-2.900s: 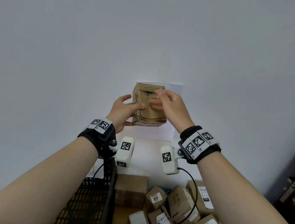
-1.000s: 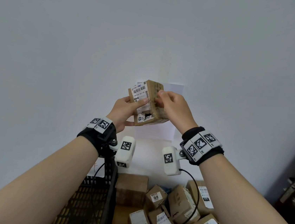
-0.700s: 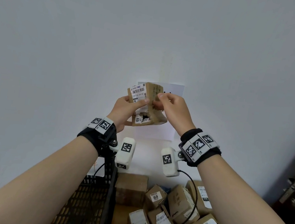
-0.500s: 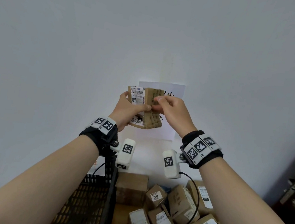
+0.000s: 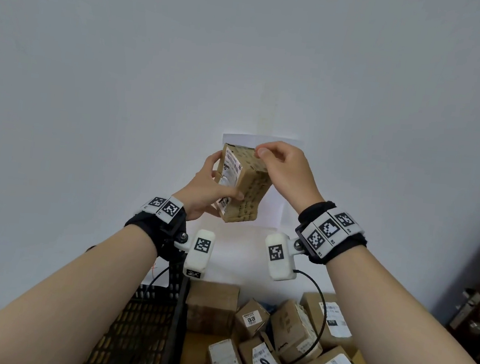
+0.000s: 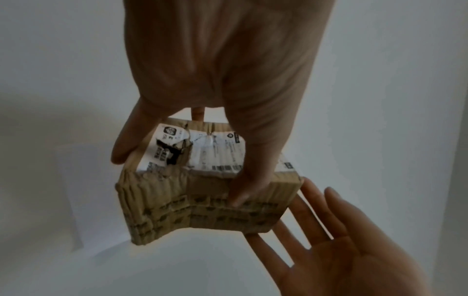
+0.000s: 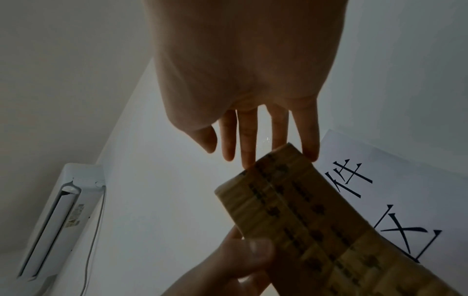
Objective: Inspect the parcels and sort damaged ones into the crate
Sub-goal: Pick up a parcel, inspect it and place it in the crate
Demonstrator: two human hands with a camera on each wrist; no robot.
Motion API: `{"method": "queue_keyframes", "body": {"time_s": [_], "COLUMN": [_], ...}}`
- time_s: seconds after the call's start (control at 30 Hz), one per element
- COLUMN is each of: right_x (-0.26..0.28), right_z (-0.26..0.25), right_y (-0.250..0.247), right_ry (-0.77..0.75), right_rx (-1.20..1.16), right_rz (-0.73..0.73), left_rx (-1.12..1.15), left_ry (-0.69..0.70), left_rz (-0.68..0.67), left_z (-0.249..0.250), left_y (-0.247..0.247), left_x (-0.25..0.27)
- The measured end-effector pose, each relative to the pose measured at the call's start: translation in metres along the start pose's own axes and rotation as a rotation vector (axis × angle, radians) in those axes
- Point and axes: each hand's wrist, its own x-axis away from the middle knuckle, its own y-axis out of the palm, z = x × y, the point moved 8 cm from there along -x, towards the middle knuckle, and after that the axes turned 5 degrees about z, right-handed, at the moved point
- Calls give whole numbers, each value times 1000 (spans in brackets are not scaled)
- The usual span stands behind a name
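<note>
Head view, parcel: a small brown cardboard parcel (image 5: 242, 186) wrapped in printed tape is held up in front of the white wall (image 5: 125, 79), standing on end and tilted, its white shipping label facing 9 o'clock.
Head view, left hand: the left hand (image 5: 206, 188) grasps the parcel from 8 o'clock, thumb across the label face, fingers behind the far side.
Head view, right hand: the right hand (image 5: 286, 172) sits at 2 o'clock of the parcel, thumb tip at the top edge; whether it grips or only touches cannot be told here.
Head view, below: the black mesh crate (image 5: 141, 326) lies at 7 o'clock of the held parcel, and a heap of other parcels (image 5: 280, 342) lies at 5 o'clock, just beside the crate's wall.
Left wrist view, parcel: the parcel (image 6: 202, 192) hangs below the left hand (image 6: 222, 70); the label is torn open with a dark hole, and the taped side is creased and buckled inward.
Left wrist view, grip: thumb and fingers clamp the parcel.
Left wrist view, right hand: the right hand (image 6: 341, 250) lies at 4 o'clock, palm released and fingers straight, fingertips touching the parcel's corner.
Right wrist view: the right hand (image 7: 253, 80) has straight, spread fingers (image 7: 249, 144), their tips at the parcel's (image 7: 303, 220) upper end; the left hand (image 7: 235, 268) grasps it at 7 o'clock. A sheet of paper (image 7: 395, 180) with large black characters hangs on the wall behind.
</note>
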Motion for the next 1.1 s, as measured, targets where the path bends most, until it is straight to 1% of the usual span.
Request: {"method": "queue_keyframes", "body": {"time_s": [0.13,0.27,0.37,0.47,0.57,0.83,0.93,1.0,1.1], "right_x": [5,10,15,19,20,26,30,28,16], "right_z": [-1,-3,-7,-9,-11,-3,3,9,22], "right_y": [3,7,13,18,19,28,36,35,20], "right_ry": [-4,0,-11,-24,-35,11,11,27,81], "right_rx": [16,-10,15,50,96,147,179,122,31], "right_rz": [-37,-74,-115,-167,-187,-227,-272,-248,-54], "left_rx": [130,152,163,159,175,226,229,222,192], "left_ry": [-73,-84,-97,-124,-154,-116,-105,-88,-21], "left_rz": [-28,35,87,169,172,184,180,192,218], "left_z": [6,8,1,-2,-6,-15,-23,-25,-16], "left_y": [3,-5,-10,-16,-16,-15,-17,-20,-24], "left_x": [7,4,0,0,-1,-7,-7,-8,-11]}}
